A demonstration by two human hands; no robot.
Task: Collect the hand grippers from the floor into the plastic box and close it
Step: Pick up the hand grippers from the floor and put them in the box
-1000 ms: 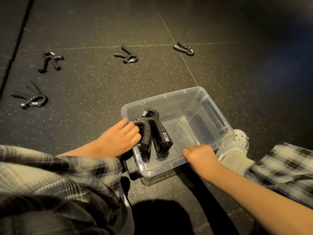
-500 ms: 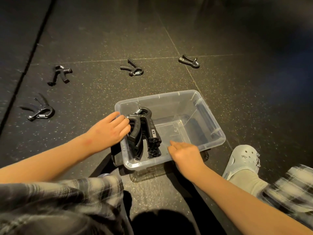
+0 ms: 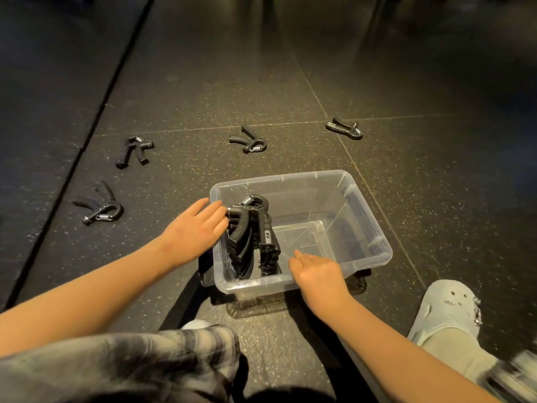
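The right hand (image 3: 318, 271) lies over the near rim of the plastic box (image 3: 255, 286), fingers loose and apart, gripping nothing. The left hand (image 3: 197, 228) reaches over the left wall with straight fingers touching the stacked hand grippers (image 3: 252, 228), which lean along that wall with handles toward the person and spring loops away. Beyond on the floor lie four more: one at near left (image 3: 100, 209) and one in the middle (image 3: 248, 141) with handles leftward, one (image 3: 135, 151) with handles nearward, and the farthest (image 3: 344, 130) lying crosswise.
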